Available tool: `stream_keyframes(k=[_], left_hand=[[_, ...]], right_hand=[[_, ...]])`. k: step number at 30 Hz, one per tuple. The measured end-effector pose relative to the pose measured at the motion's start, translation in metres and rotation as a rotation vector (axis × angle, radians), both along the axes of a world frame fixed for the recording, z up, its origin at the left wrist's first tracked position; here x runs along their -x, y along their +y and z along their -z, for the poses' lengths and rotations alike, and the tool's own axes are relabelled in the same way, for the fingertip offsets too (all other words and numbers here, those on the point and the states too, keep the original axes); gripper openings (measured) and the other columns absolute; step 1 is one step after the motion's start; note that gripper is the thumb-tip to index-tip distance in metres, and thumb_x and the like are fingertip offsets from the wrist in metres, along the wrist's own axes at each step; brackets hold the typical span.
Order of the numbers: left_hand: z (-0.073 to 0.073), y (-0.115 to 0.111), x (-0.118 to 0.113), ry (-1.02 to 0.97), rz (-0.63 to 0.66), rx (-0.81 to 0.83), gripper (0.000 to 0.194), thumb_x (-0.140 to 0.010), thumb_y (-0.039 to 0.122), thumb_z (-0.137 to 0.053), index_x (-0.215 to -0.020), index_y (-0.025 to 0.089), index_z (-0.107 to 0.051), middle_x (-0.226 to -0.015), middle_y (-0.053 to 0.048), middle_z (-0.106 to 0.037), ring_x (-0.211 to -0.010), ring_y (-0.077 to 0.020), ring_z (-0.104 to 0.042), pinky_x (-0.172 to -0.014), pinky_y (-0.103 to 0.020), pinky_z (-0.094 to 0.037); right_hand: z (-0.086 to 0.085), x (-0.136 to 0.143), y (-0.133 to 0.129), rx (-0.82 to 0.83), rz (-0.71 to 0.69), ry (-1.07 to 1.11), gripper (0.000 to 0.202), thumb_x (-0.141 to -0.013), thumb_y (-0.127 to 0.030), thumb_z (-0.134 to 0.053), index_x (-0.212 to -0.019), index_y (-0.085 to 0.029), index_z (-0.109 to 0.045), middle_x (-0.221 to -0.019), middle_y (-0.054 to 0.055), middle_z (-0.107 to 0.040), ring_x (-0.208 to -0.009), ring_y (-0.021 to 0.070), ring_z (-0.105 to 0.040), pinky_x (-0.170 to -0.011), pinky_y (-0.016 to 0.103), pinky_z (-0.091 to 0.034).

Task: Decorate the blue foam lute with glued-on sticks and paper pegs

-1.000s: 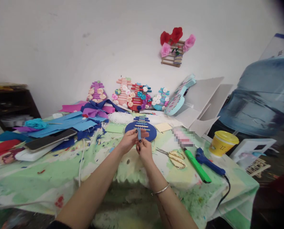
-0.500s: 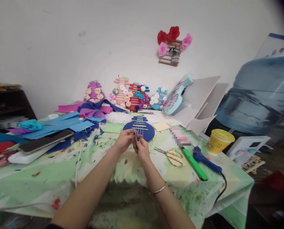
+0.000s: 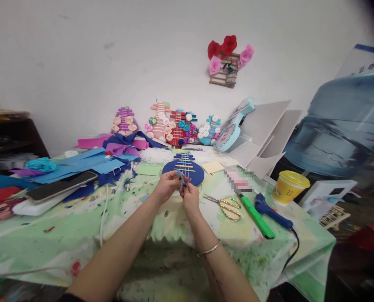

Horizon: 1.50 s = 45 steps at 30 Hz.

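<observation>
Stained green cloth [image 3: 66,235] lay beneath the left hand [image 3: 166,187] and right hand [image 3: 190,198], both with fingers pinched on a blue strip [image 3: 182,181].

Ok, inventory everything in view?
Strip: 1, blue, between hands
Round lute: 1, dark blue, centre
Small lutes: about 5, mixed, by wall
Large lute: 1, turquoise, back
Flowers: 4, red/pink, wall
Scraps: many, mostly blue, left
String: 1 heap, white, back
Cards: 2, green/yellow, centre
Phone: 1, black, left
Scissors: 1, gold, right
Cutter: 1, green, right
Glue gun: 1, blue, right
Tub: 1, yellow, right
Jug: 1, blue, far right
Boards: several, white, back
Shelf: 1, dark, far left
Tablecloth: 1, green/white, underneath
Left hand: 1, bare, on strip
Right hand: 1, bare, on strip
</observation>
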<state>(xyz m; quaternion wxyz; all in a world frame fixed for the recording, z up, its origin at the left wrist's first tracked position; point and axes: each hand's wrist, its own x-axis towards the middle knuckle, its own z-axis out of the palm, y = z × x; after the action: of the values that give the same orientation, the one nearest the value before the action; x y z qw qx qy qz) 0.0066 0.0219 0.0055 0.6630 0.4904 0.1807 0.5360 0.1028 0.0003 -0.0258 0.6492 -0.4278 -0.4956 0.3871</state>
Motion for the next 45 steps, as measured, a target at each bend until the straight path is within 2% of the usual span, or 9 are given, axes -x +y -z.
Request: stream_keyframes(k=[5, 13, 19, 24, 28, 31, 35, 39, 45], left_hand=[[0.003, 0.004, 0.002, -0.003, 0.102, -0.011, 0.032, -0.070, 0.028, -0.070, -0.096, 0.011, -0.066, -0.091, -0.015, -0.069, -0.081, -0.0229, -0.065, -0.062, -0.027, -0.048], [0.002, 0.004, 0.004, 0.004, 0.014, 0.054, 0.027, -0.062, 0.023, -0.075, -0.085, 0.010, -0.069, -0.072, -0.010, -0.069, -0.057, -0.0153, -0.061, -0.047, -0.023, -0.045], [0.001, 0.003, 0.004, 0.022, -0.070, 0.083, 0.020, -0.058, 0.020, -0.076, -0.072, 0.009, -0.066, -0.061, -0.007, -0.065, -0.044, -0.0127, -0.056, -0.036, -0.021, -0.039], [0.001, 0.001, 0.004, 0.024, -0.002, 0.071, 0.023, -0.061, 0.024, -0.074, -0.076, 0.010, -0.064, -0.063, -0.006, -0.064, -0.039, -0.0125, -0.052, -0.030, -0.022, -0.036], [0.001, 0.002, 0.004, -0.002, -0.043, 0.057, 0.026, -0.060, 0.025, -0.075, -0.079, 0.009, -0.065, -0.066, -0.006, -0.065, -0.045, -0.0120, -0.055, -0.036, -0.021, -0.038], [0.001, 0.003, 0.003, 0.020, -0.136, 0.066, 0.031, -0.056, 0.027, -0.077, -0.078, 0.008, -0.066, -0.065, -0.006, -0.065, -0.046, -0.0110, -0.054, -0.037, -0.020, -0.038], [0.005, 0.005, 0.000, 0.054, -0.230, 0.060, 0.033, -0.052, 0.028, -0.079, -0.075, 0.008, -0.066, -0.061, -0.005, -0.065, -0.042, -0.0103, -0.052, -0.034, -0.020, -0.035], [0.009, 0.005, -0.003, 0.070, -0.266, 0.026, 0.032, -0.053, 0.028, -0.078, -0.074, 0.008, -0.065, -0.062, -0.006, -0.065, -0.037, -0.0120, -0.050, -0.029, -0.023, -0.034], [0.006, 0.000, -0.006, 0.120, -0.162, -0.068, 0.036, -0.060, 0.031, -0.075, -0.086, 0.008, -0.067, -0.076, -0.010, -0.069, -0.046, -0.0141, -0.056, -0.034, -0.024, -0.040]], right_hand=[[-0.002, -0.001, 0.000, 0.096, -0.133, 0.167, 0.029, -0.068, -0.045, -0.049, -0.054, -0.020, -0.042, -0.040, -0.008, -0.030, -0.035, 0.0057, -0.022, -0.036, 0.020, -0.017], [-0.005, 0.001, -0.009, 0.159, -0.307, 0.265, 0.027, -0.065, -0.043, -0.054, -0.059, -0.018, -0.048, -0.040, -0.007, -0.037, -0.031, 0.0039, -0.021, -0.032, 0.019, -0.013], [0.001, 0.003, -0.004, 0.074, -0.188, 0.179, 0.033, -0.068, -0.046, -0.055, -0.055, -0.016, -0.051, -0.036, -0.005, -0.042, -0.031, 0.0047, -0.027, -0.034, 0.020, -0.016], [0.006, 0.003, -0.001, 0.030, -0.092, 0.032, 0.037, -0.076, -0.045, -0.046, -0.053, -0.017, -0.048, -0.039, -0.003, -0.047, -0.031, 0.0062, -0.031, -0.035, 0.021, -0.022], [0.004, 0.002, -0.005, -0.035, 0.048, -0.091, 0.030, -0.080, -0.040, -0.047, -0.084, -0.015, -0.062, -0.060, 0.001, -0.061, -0.044, 0.0102, -0.049, -0.044, 0.022, -0.040], [0.001, 0.001, -0.010, -0.108, 0.101, -0.247, 0.033, -0.082, -0.033, -0.047, -0.107, -0.017, -0.059, -0.076, 0.003, -0.066, -0.055, 0.0124, -0.058, -0.055, 0.023, -0.047], [0.000, 0.002, -0.013, -0.148, 0.165, -0.482, 0.029, -0.085, -0.022, -0.039, -0.101, -0.013, -0.062, -0.068, 0.004, -0.066, -0.052, 0.0134, -0.059, -0.056, 0.024, -0.046], [0.002, 0.001, -0.011, -0.154, 0.219, -0.573, 0.029, -0.084, -0.017, -0.036, -0.080, -0.013, -0.064, -0.058, 0.005, -0.063, -0.047, 0.0134, -0.057, -0.052, 0.023, -0.043], [0.000, -0.002, -0.012, -0.094, 0.331, -0.532, 0.026, -0.080, -0.015, -0.037, -0.066, -0.017, -0.059, -0.050, 0.001, -0.059, -0.046, 0.0139, -0.055, -0.050, 0.023, -0.041]])
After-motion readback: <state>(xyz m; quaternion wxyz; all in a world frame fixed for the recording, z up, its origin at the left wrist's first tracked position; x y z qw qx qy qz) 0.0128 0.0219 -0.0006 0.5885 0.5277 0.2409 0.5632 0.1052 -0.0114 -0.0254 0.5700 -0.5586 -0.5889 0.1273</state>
